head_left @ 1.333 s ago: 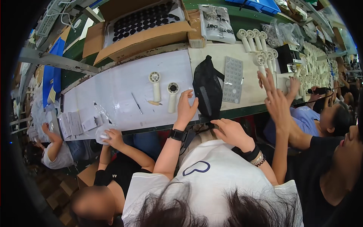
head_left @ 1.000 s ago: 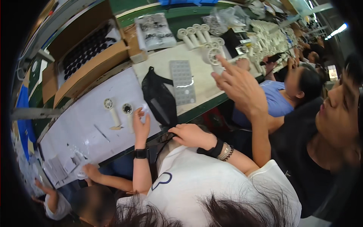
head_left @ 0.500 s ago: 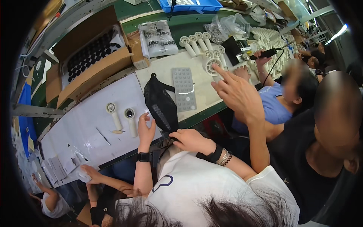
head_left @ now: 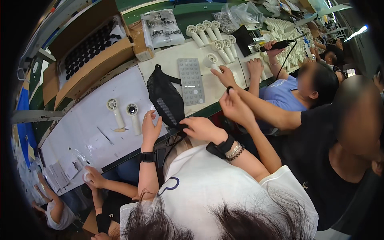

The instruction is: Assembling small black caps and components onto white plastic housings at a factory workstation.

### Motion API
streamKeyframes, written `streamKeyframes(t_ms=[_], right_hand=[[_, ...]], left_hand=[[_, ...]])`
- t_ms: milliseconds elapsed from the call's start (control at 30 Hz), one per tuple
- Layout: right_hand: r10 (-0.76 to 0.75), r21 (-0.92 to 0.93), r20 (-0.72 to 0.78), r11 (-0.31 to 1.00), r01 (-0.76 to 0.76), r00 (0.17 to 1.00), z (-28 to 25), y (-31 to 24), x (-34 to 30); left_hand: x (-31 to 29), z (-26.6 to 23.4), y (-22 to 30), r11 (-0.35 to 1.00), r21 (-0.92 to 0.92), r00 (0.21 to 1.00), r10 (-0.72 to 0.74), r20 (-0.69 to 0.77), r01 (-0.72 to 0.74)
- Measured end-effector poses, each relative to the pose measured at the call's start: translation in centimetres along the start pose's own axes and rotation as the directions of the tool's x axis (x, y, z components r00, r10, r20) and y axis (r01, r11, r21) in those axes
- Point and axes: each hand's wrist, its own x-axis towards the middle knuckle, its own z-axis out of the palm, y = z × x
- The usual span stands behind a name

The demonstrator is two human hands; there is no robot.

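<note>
My left hand [head_left: 151, 127] hovers at the front edge of the table with its fingers loosely apart, holding nothing. Beside it lies a black mesh bag [head_left: 165, 98] with a strap. My right hand [head_left: 203, 129] is at the bag's lower end, fingertips at or against it, fingers apart and gripping nothing visible. To the left on the white work surface [head_left: 84, 128] rest a white handheld fan body [head_left: 116, 113] and another fan body [head_left: 135, 120] with a dark centre. A thin metal tool [head_left: 105, 135] and a small pointed beige piece [head_left: 119, 130] lie near them.
A person in black on the right holds a small black ring-like part [head_left: 229, 89], the other hand near a fan head [head_left: 210, 60]. A grey tray [head_left: 191, 82], several white fan bodies [head_left: 219, 45], and a carton [head_left: 96, 70] of black parts stand farther back. Another person holds a black power screwdriver [head_left: 276, 45].
The person in black has drawn back the pointing hand, which now shows a small black part, and the other hand reaches toward the fan head. My hands stay nearly in place.
</note>
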Motion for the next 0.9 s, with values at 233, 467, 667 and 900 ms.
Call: streamKeyframes(t_ms=[233, 467, 667, 900], right_hand=[[0.077, 0.108, 0.009, 0.991, -0.078, 0.997, 1.1, 4.0, 1.1], [0.148, 0.162, -0.006, 0.976, -0.145, 0.989, 3.3, 6.5, 1.6], [0.197, 0.144, -0.044, 0.971, -0.189, 0.979, 3.9, 7.5, 1.7], [0.206, 0.124, 0.027, 0.970, -0.207, 0.978, 3.7, 7.6, 2.0]], left_hand=[[-0.1, 0.1, 0.9, 1.000, -0.010, 0.999, -0.016, 0.049, 0.017], [-0.6, 0.9, 2.4, 0.999, -0.048, 0.997, -0.012, 0.077, 0.016], [-1.2, 1.7, 2.6, 0.998, -0.065, 0.991, -0.016, 0.131, 0.024], [-0.6, 2.0, 2.8, 0.997, -0.073, 0.989, -0.010, 0.148, 0.021]])
